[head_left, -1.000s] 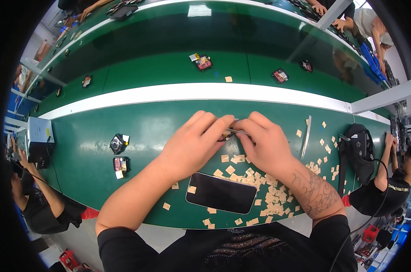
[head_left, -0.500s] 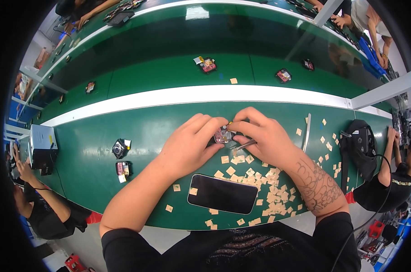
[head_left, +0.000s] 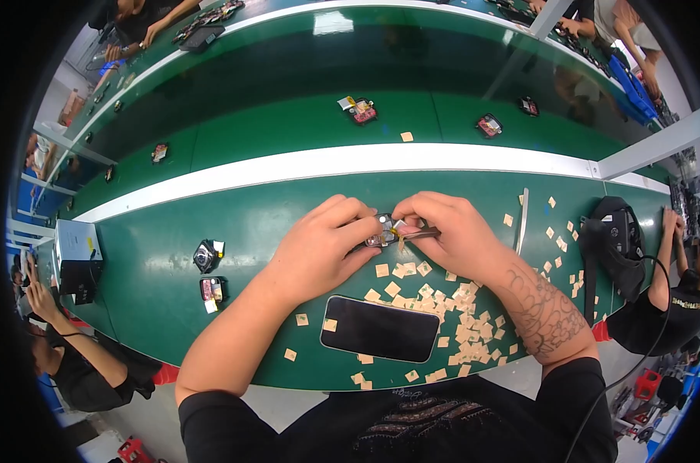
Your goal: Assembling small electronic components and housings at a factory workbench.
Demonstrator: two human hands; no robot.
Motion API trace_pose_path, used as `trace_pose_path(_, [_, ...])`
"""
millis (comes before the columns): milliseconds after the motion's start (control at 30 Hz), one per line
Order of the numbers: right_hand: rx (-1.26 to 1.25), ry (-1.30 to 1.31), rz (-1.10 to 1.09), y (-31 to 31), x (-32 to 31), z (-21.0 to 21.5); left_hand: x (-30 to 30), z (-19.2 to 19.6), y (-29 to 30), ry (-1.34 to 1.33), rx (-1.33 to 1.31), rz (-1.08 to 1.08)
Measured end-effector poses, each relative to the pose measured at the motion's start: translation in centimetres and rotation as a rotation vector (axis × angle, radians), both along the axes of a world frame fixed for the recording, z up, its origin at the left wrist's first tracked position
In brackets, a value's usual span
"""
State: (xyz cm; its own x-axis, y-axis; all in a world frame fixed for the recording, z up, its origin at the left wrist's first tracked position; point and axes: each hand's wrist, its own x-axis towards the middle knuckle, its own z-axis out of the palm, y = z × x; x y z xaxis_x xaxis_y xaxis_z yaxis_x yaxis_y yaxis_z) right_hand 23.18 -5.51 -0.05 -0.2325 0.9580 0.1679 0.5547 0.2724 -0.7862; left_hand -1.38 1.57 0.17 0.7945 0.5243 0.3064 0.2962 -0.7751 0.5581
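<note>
My left hand (head_left: 327,243) is closed round the left side of a small black electronic device (head_left: 379,234), whose opened housing shows circuit parts. My right hand (head_left: 450,235) is closed at the device's right side. Metal tweezers (head_left: 423,232) lie in its fingers. A small silver battery with yellow tape (head_left: 399,225) shows beside the right fingertips; whether they grip it too is partly hidden. Below my hands lie a phone with a dark screen (head_left: 379,329) and many loose tan adhesive squares (head_left: 466,324), one of them on the phone.
Two similar devices, one (head_left: 206,256) above the other (head_left: 211,291), lie left on the green table. A metal strip (head_left: 523,221) and a black bag (head_left: 618,239) are at right, a white box (head_left: 77,258) at far left. Past the white ledge (head_left: 350,160), more devices (head_left: 363,112) lie on a green belt; people work around.
My right hand has drawn slightly down and right, its fingers closer together, and the battery now shows by its fingertips. The device has turned a little in my left hand.
</note>
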Motion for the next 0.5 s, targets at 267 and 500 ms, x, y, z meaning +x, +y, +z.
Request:
trace_pose_path(267, [-0.01,0.041,0.1,0.4,1.3,0.5,0.0,0.0,-0.1,0.014,0.028,0.001])
trace_pose_path(500, [-0.019,0.082,0.045,0.2,0.6,0.1,0.1,0.3,-0.4,0.043,0.145,-0.001])
